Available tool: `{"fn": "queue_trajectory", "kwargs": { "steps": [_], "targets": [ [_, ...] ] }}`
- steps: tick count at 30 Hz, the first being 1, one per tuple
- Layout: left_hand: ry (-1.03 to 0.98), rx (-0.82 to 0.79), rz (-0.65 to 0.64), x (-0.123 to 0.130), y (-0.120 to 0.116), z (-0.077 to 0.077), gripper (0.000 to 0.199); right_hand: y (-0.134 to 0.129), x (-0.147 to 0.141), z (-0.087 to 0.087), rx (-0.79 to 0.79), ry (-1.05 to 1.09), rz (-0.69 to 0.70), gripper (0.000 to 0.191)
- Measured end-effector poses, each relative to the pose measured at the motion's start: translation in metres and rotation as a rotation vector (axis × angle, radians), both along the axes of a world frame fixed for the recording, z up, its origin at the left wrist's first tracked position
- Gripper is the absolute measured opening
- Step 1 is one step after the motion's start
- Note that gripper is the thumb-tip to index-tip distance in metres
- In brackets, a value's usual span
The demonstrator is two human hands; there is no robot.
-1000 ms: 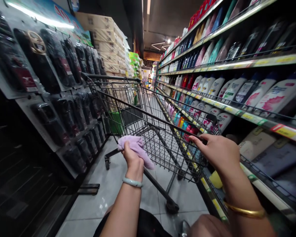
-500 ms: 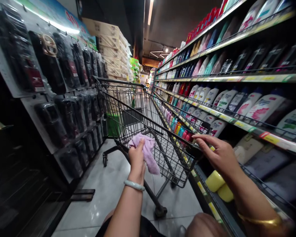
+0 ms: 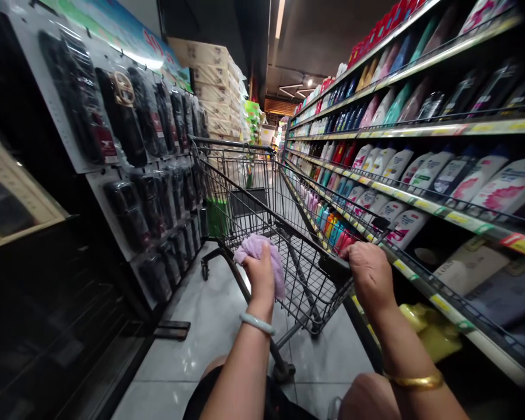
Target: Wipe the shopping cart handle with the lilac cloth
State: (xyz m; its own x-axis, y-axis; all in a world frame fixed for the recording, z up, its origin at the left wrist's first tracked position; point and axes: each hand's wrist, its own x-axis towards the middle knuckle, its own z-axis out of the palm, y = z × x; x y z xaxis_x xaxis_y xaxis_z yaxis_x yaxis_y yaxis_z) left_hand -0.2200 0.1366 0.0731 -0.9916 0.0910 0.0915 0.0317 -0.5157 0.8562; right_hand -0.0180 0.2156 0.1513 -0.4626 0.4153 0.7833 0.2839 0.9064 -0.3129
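Observation:
A black wire shopping cart [image 3: 295,280] stands on the floor right in front of me. My left hand [image 3: 261,277] is closed round a crumpled light purple cloth [image 3: 258,248], held over the near side of the cart. Part of the cloth hangs down beyond my fingers. At the cart's right corner, my right hand [image 3: 371,273] is curled over the black top edge, its back toward me. Its fingertips are mostly hidden behind the hand.
Shelves of shampoo bottles [image 3: 396,163] run along the right. Packaged black items hang on a white rack [image 3: 72,125] at the left, with stacked wrapped packs [image 3: 214,81] behind. Low on the right lie yellow items [image 3: 440,341]. A dark foot bar [image 3: 172,330] juts onto the tiled floor.
My right hand has gone from stretched fingers resting at the cart's edge to closed over it. The left hand still holds the cloth. The whole view has shifted, scenery moving rightward.

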Motion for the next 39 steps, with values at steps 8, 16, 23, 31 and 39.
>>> {"fn": "queue_trajectory", "kwargs": {
  "steps": [8, 16, 23, 31, 39],
  "targets": [
    [0.267, -0.093, 0.025, 0.028, 0.008, 0.002, 0.044, -0.012, -0.017, -0.009, 0.016, 0.152, -0.032, 0.047],
    [0.058, -0.129, 0.141, -0.005, 0.002, -0.005, 0.041, -0.021, -0.026, -0.013, 0.086, 0.158, -0.019, 0.047],
    [0.314, 0.019, 0.073, 0.049, -0.014, 0.022, 0.052, -0.017, -0.024, -0.017, 0.072, 0.188, -0.018, 0.052],
    [-0.032, -0.232, 0.114, 0.0, 0.001, -0.009, 0.031, -0.021, -0.028, -0.015, 0.07, 0.22, -0.004, 0.048],
    [0.248, -0.092, 0.029, 0.059, -0.012, -0.002, 0.054, -0.02, -0.031, -0.018, 0.072, 0.251, -0.043, 0.05]
  ]
}}
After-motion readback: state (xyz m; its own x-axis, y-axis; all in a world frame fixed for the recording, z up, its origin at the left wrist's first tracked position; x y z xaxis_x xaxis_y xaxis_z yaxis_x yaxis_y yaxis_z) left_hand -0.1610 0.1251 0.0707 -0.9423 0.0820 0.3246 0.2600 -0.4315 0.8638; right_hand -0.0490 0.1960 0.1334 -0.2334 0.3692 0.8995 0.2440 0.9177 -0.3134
